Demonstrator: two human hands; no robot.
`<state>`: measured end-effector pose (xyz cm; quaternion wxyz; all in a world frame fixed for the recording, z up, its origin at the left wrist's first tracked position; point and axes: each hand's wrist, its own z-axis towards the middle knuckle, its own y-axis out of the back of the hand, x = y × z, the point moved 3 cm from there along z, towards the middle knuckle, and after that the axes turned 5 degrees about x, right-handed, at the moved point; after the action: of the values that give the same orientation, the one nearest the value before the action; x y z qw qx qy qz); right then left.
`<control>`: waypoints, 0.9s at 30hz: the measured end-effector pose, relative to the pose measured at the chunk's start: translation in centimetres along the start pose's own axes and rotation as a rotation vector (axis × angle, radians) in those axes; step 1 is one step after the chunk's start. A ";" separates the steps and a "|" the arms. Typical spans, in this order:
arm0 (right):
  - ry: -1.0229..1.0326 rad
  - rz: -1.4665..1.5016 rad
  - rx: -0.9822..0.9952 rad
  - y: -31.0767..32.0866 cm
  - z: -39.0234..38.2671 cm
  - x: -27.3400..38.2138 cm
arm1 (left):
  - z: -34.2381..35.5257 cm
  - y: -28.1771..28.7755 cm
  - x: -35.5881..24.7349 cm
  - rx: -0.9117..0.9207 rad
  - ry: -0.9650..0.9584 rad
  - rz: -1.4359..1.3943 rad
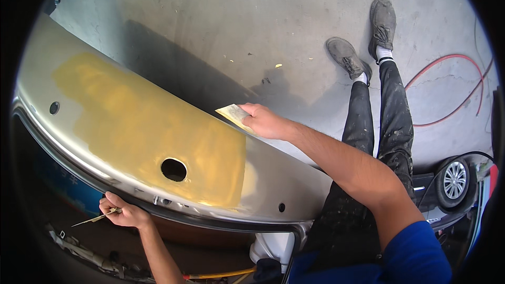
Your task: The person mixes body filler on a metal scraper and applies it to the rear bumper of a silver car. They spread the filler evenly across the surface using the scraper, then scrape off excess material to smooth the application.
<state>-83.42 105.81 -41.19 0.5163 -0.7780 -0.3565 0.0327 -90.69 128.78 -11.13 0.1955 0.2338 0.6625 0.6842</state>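
Blue sleeve [418, 255] nearest, the right hand [265, 122] is pinching a pale plate [231, 114], the left hand [123, 214] is clenching a thin blade [89, 221], any tilted corner possibly risking gouged yellow coating [131, 113].

The car panel [279, 179] is stretched from far left toward near right, with filler [131, 121] spread on it and a hole [174, 169] set in the filler's near part. By the far edge, a spreader [234, 114] is held in the right hand [265, 122]; by the near edge, farther left, a blade [90, 220] is held in the left hand [126, 214]. At right, a hose [455, 55] is laid on the floor [315, 10] beyond a wheel [455, 180].
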 end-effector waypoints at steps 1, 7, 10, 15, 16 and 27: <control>-0.019 0.031 0.038 0.0 0.0 0.4 | 0.0 0.1 0.1 0.000 0.003 0.002; -0.023 0.042 0.043 -2.4 -2.3 2.2 | -0.3 0.4 0.1 -0.018 0.053 0.000; 0.041 -0.025 0.008 -4.3 -4.9 3.7 | -0.7 0.3 0.0 -0.030 0.059 -0.016; 0.195 -0.144 -0.149 -8.0 -9.0 6.8 | -0.4 -0.3 -0.5 -0.023 0.045 -0.052; 0.211 -0.188 -0.175 -9.0 -9.8 7.1 | -0.5 -0.2 -0.4 -0.023 0.042 -0.045; 0.470 -0.773 -0.320 -17.7 -14.6 9.0 | -0.6 -0.1 -0.4 -0.011 0.053 -0.041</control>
<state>-79.82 103.47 -16.97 0.4311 -0.6445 -0.4937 -0.3937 -90.67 128.07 -11.22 0.1931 0.2011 0.6681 0.6898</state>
